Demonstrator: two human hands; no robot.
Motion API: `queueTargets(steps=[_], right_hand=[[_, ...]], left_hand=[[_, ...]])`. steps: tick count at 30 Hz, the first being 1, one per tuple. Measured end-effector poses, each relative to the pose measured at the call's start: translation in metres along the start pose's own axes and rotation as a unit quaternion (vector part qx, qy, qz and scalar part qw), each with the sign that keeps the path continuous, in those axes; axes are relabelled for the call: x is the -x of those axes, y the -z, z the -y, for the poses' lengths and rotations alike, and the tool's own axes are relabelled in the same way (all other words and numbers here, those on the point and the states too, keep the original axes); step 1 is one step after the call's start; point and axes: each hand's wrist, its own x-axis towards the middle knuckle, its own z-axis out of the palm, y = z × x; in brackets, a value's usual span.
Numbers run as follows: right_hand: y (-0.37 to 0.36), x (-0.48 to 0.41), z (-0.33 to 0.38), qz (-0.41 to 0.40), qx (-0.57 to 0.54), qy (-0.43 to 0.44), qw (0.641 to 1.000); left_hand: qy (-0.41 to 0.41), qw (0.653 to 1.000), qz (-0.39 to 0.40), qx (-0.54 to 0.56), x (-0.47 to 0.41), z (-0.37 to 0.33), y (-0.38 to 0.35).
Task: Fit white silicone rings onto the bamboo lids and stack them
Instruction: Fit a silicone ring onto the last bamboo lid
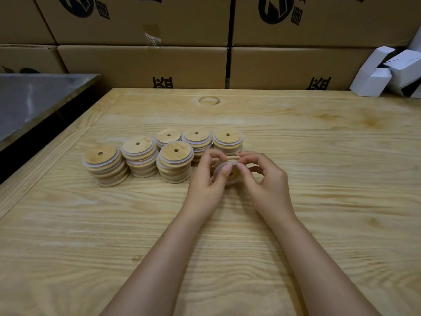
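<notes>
While the white silicone ring (218, 168) looks only part-seated, the step in hand is judged to be working it round the rim of the bamboo lid (232, 173) until it lies flat, with no twist or bulge. Advised: press in small steps along the rim, turn the lid between presses, and check for evenness before stacking.

- Lid and ring: centre of frame, low over the counter (319, 160); whether they touch it cannot be told. They sit just below and right of the finished stacks.
- Left hand (205, 179): grip closed on the lid's left edge, fingers curled over the top, thumb on the ring.
- Right hand (267, 181): thumb and forefinger pinch the ring at the lid's upper edge; the other fingers are loosely curled.
- Forearms: both enter from the lower edge and converge at centre.
- Stacks of ringed lids (174, 164): six, clustered left of centre.
</notes>
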Motion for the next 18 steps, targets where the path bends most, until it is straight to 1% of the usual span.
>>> queueTargets(steps=[3, 10, 14, 18], right_hand=[[0.0008, -0.0003, -0.0009, -0.003, -0.005, -0.020, 1.000], [0.0002, 0.0004, 0.0016, -0.002, -0.005, -0.022, 1.000], [0.0008, 0.0004, 0.0035, -0.012, 0.009, -0.010, 1.000], [0.0008, 0.0003, 0.0052, -0.010, 0.016, -0.008, 1.000]], left_hand=[[0.009, 1.000, -0.010, -0.001, -0.0006, 0.0014, -0.0004], [0.037, 0.999, -0.035, -0.001, 0.0017, 0.0008, 0.0016], [0.020, 0.998, -0.045, -0.035, 0.0019, 0.0002, 0.0009], [0.019, 0.997, -0.060, -0.043, 0.0010, -0.0016, 0.0001]])
